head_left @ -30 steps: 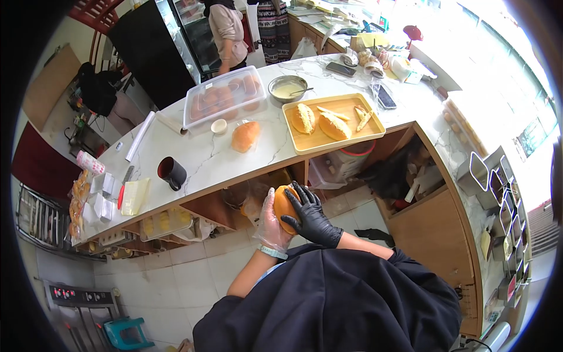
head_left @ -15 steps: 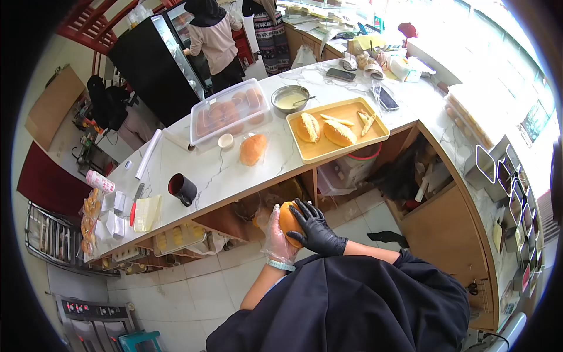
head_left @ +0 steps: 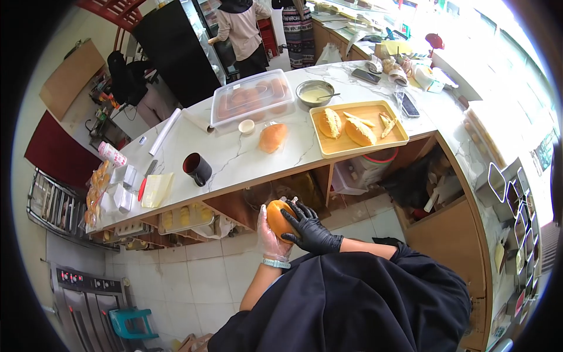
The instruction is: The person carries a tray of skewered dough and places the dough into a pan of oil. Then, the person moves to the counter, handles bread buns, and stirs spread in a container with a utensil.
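Observation:
A golden bread bun (head_left: 279, 220) is held between my two hands in front of my body, below the counter's edge. My left hand (head_left: 272, 239), in a clear plastic glove, cups the bun from the left. From the right, my right hand (head_left: 315, 232), in a black glove, presses its fingers over the bun. On the counter beyond, a yellow tray (head_left: 358, 146) bears two cream-topped buns (head_left: 359, 132) and several cut strips (head_left: 387, 125). Left of the tray lies a bun in a clear bag (head_left: 273, 138). Behind them stands a metal bowl of pale cream (head_left: 316, 92) with a spoon.
A lidded plastic box of buns (head_left: 252, 98), a small white cup (head_left: 246, 127) and a dark mug (head_left: 197, 169) stand on the marble counter (head_left: 234, 161). Metal containers (head_left: 516, 217) line the right side. One person (head_left: 240, 32) is at the fridge; others stand farther back.
The view has shifted, so the counter things sit farther right. Both hands still hold the bun, which has moved slightly left in view.

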Motion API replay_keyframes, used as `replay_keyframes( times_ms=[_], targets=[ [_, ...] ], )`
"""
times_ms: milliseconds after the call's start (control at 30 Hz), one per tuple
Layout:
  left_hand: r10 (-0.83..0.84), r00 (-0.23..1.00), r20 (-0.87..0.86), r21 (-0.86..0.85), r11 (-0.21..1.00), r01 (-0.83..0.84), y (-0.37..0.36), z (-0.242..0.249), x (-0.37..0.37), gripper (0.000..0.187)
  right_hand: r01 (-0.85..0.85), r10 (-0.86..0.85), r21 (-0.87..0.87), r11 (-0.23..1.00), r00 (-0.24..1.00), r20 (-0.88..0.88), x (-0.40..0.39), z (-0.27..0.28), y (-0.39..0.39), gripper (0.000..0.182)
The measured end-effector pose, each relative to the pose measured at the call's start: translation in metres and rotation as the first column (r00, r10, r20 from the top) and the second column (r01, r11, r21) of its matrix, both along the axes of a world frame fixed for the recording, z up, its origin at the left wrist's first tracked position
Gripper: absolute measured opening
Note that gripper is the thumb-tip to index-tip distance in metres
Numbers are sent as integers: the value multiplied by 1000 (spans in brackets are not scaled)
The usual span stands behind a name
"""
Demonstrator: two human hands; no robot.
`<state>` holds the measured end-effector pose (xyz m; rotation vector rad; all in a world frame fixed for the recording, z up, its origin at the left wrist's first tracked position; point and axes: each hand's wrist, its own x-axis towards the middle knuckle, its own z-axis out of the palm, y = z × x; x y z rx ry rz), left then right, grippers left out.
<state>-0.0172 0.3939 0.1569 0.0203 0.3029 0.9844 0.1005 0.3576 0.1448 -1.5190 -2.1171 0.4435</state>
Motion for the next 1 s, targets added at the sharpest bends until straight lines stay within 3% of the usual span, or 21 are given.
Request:
replay_keyframes(
  times_ms=[333,533,800,1000],
  targets=[
    [266,962,67,15,963,-268,-12,-43,-34,57,-225,223,51,973,974,41,-16,-10,-1,57],
    [378,924,54,-6,926,-378,-12,-48,-48,58,-264,266,64,962,964,-26,-26,3,-3,60],
    [268,954,136,-60,963,-262,-10,-46,-33,59,-182,182,29,983,983,17,-13,10,-7,62],
    [161,986,43,-20,987,-160,0,-51,-15,56,-104,104,80,991,995,4,-1,3,-10,61]
  ],
)
